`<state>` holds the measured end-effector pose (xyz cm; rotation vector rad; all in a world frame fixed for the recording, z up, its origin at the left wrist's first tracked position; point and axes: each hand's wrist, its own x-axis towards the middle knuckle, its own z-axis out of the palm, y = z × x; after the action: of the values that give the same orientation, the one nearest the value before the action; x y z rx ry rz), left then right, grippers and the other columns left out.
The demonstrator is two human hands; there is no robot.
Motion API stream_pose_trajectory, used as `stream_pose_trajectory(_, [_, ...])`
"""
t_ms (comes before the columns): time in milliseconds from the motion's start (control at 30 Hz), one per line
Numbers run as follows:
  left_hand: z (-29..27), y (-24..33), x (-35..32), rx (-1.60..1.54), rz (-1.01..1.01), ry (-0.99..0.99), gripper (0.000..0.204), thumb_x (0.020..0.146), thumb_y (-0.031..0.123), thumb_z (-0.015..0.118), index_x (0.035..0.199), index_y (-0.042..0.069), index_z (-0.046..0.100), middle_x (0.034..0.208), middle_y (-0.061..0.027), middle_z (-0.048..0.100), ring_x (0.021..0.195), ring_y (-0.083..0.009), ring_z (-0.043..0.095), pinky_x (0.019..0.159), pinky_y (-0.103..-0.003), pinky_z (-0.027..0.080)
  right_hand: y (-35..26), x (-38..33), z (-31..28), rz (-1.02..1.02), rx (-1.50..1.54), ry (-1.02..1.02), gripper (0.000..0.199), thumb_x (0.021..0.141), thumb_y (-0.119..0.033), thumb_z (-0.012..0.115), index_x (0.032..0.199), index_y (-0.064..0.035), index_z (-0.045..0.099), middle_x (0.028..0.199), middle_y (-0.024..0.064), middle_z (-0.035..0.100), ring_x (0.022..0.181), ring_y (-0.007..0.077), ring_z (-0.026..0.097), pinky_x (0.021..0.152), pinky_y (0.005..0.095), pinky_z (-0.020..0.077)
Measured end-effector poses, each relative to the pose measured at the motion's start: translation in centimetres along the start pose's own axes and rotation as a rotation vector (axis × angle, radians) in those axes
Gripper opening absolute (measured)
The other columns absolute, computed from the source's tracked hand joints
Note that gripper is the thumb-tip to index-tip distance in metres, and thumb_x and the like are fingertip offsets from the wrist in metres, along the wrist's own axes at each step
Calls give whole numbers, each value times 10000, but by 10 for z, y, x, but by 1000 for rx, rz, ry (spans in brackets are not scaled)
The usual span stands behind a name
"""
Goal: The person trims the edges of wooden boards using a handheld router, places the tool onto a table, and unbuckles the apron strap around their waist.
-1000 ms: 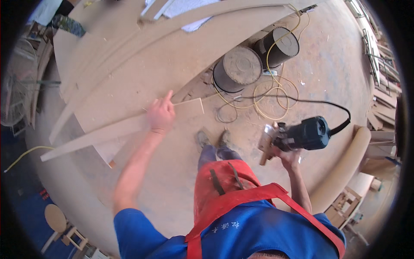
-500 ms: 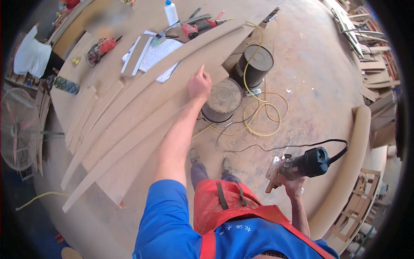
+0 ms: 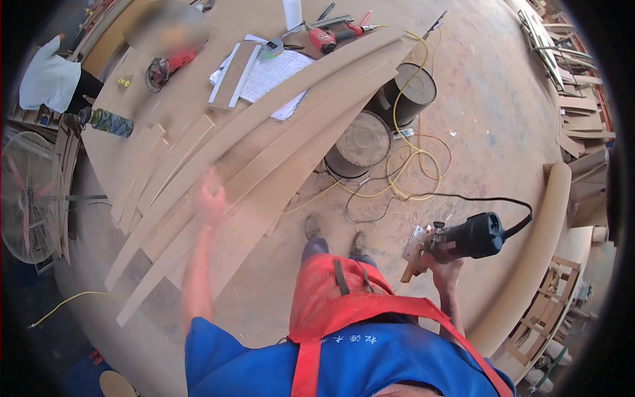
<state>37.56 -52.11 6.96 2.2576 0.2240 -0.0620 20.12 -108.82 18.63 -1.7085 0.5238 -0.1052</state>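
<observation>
Over the curved wooden strips, my left hand (image 3: 211, 196) is blurred by motion, so its fingers cannot be made out. Beneath it, one long curved strip (image 3: 198, 258) lies on a broad wooden board (image 3: 291, 178), and another curved strip (image 3: 284, 86) runs alongside, farther from me. Out to the right, my right hand (image 3: 444, 270) is wrapped round a black trim router (image 3: 471, 238) with a metal base, held above the floor. A dark cord leaves the router's back end and loops to the left.
Two dark drums (image 3: 358, 147) stand by the board, with a coiled yellow hose (image 3: 423, 169) on the floor. Papers (image 3: 274, 83), a red power tool (image 3: 323, 40) and a camouflage bottle (image 3: 112, 123) lie on the table. A fan (image 3: 30, 197) and another person (image 3: 49, 79) are at left.
My left hand has moved left and nearer along the strips, away from the drums. The near curved strip has shifted farther onto the board. The router stays in my right hand.
</observation>
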Motion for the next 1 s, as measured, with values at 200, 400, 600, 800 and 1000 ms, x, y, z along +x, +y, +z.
stream_pose_trajectory(200, [-26,34,66,589,149,-13,781,805,58,667,1557,102,459,1536,-213,501,1446,-373,449,1218,-449,364,-8,2,18,-45,105,-84,513,774,-56,842,1251,18,668,1231,112,709,1116,228,690,1011,396,540])
stream_pose_trajectory(400, [-4,40,142,513,130,-135,895,741,67,726,1580,128,421,1453,-235,531,1330,-371,549,1132,-464,460,-1,-3,19,-59,-50,-9,507,720,-32,854,1193,-8,675,1112,68,732,989,197,714,915,367,578])
stream_pose_trajectory(600, [2,80,141,842,210,-167,914,761,76,751,1592,136,375,1277,-237,606,1202,-399,633,1035,-489,536,-9,-20,20,-93,-46,57,452,716,-66,870,1132,-9,704,1069,61,742,965,172,712,904,357,582])
stream_pose_trajectory(800, [-19,120,131,827,175,-134,952,794,86,754,1618,168,283,1232,-242,625,1102,-425,675,935,-502,574,-2,-21,10,-12,-111,15,496,769,-69,832,1235,13,682,1170,93,720,1043,192,699,935,361,564])
stream_pose_trajectory(1000, [-33,196,65,835,257,-225,960,766,147,738,1615,156,289,1114,-251,687,1012,-425,708,878,-513,589,13,-9,6,-69,-38,-29,495,774,-130,866,1209,3,671,1121,75,710,981,174,691,881,339,562])
